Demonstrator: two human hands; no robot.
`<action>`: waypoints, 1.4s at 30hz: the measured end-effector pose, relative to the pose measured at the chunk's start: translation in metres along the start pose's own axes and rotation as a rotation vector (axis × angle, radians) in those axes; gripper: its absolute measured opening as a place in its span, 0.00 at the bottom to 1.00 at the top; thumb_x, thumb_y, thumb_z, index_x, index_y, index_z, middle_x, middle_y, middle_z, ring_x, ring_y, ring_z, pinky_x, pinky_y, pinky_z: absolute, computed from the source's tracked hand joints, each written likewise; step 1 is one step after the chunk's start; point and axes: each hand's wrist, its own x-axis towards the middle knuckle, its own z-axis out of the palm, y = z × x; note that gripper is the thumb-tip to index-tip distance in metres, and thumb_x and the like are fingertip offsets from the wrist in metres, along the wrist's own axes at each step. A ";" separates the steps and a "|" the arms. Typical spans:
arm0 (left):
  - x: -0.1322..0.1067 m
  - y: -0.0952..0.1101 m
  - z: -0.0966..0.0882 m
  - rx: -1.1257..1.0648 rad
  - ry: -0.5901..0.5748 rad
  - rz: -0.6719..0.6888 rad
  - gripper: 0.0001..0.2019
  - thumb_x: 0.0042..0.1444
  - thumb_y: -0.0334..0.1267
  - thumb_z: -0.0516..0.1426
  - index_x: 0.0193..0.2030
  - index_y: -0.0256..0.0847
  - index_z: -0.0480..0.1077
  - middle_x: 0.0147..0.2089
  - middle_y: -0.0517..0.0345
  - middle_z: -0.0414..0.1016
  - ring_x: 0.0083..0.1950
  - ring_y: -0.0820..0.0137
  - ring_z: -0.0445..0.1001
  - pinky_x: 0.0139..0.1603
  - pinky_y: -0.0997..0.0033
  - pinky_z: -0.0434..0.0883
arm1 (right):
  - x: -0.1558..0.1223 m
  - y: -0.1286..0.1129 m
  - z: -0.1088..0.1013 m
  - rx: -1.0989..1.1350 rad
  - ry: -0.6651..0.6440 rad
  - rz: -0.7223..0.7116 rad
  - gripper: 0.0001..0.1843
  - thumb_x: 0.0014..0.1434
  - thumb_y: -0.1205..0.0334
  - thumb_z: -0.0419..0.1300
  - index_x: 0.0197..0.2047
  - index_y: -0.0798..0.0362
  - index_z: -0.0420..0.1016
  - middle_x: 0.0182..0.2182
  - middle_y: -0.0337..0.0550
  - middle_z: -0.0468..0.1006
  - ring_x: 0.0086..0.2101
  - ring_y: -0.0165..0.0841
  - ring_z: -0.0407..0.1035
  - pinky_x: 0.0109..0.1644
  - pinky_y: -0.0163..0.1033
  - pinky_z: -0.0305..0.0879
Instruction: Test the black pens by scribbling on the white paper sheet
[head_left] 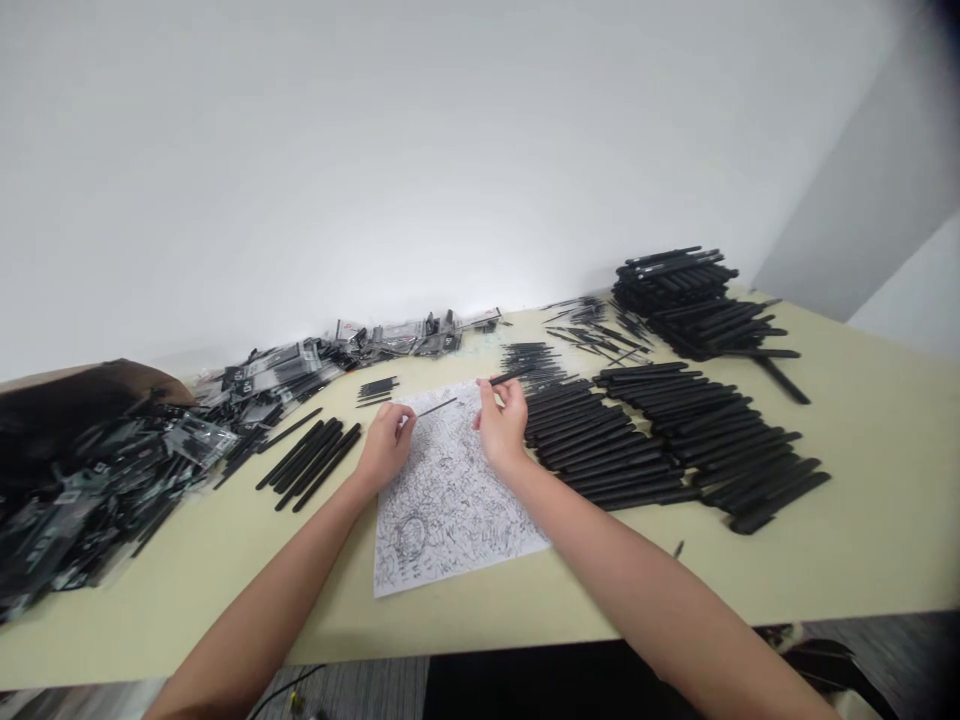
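Over a scribbled sheet of paper (457, 490) both of my hands are at work. My left hand (387, 440) pinches a thin dark stick (439, 408), which looks like a pen refill and points to the right. In my right hand (501, 415), between thumb and fingers, is a black pen barrel (510, 376). The two pieces are apart. Left of my left hand lie several thick black pens (309, 465) side by side. A small group of thin refills (376, 390) rests just beyond it. Rows of black pens (600, 440) lie right of my right hand.
Printed plastic packets (277, 370) pile along the wall, near a brown bag (112, 375) at the left. More thin refills (532, 365) lie behind the paper. A tall stack of black pens (675, 285) stands at the back right. The table's front edge runs below my forearms.
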 end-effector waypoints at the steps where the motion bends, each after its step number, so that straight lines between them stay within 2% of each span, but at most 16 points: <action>1: -0.001 0.001 0.000 -0.006 0.006 0.005 0.06 0.61 0.35 0.50 0.35 0.41 0.67 0.33 0.56 0.65 0.32 0.69 0.64 0.36 0.68 0.66 | 0.000 0.000 0.000 0.031 0.019 0.010 0.17 0.56 0.48 0.61 0.38 0.50 0.62 0.37 0.36 0.74 0.14 0.19 0.58 0.14 0.30 0.53; 4: -0.002 -0.001 0.000 -0.015 0.041 0.002 0.05 0.61 0.34 0.50 0.35 0.41 0.66 0.34 0.56 0.65 0.33 0.68 0.65 0.36 0.68 0.66 | 0.002 0.001 0.000 0.071 0.058 0.022 0.18 0.54 0.48 0.62 0.38 0.50 0.63 0.37 0.35 0.75 0.13 0.18 0.57 0.14 0.29 0.54; 9: -0.003 -0.004 0.000 -0.027 0.046 -0.014 0.05 0.61 0.33 0.50 0.35 0.41 0.66 0.35 0.55 0.66 0.34 0.68 0.66 0.37 0.67 0.67 | 0.004 0.004 -0.002 0.047 0.010 0.025 0.18 0.53 0.48 0.63 0.36 0.52 0.64 0.33 0.33 0.76 0.12 0.18 0.58 0.12 0.28 0.51; 22: -0.007 -0.005 0.003 -0.059 0.075 0.013 0.05 0.62 0.33 0.50 0.36 0.42 0.65 0.37 0.55 0.67 0.36 0.67 0.68 0.37 0.66 0.68 | 0.000 0.002 -0.001 0.096 -0.016 0.082 0.22 0.49 0.44 0.65 0.33 0.51 0.61 0.36 0.38 0.79 0.11 0.18 0.59 0.12 0.29 0.54; 35: -0.009 -0.003 0.003 -0.033 -0.005 0.034 0.05 0.64 0.33 0.48 0.38 0.42 0.64 0.38 0.53 0.67 0.40 0.66 0.68 0.41 0.64 0.69 | -0.001 -0.002 -0.001 0.118 -0.013 0.093 0.22 0.49 0.44 0.65 0.32 0.51 0.61 0.37 0.39 0.80 0.12 0.18 0.59 0.12 0.28 0.54; 42: -0.011 0.000 0.004 0.029 -0.030 0.093 0.06 0.64 0.33 0.47 0.39 0.43 0.64 0.39 0.53 0.67 0.42 0.65 0.68 0.44 0.64 0.69 | -0.001 -0.005 -0.001 0.130 0.019 0.107 0.20 0.50 0.47 0.65 0.33 0.51 0.61 0.39 0.39 0.80 0.11 0.18 0.59 0.12 0.29 0.57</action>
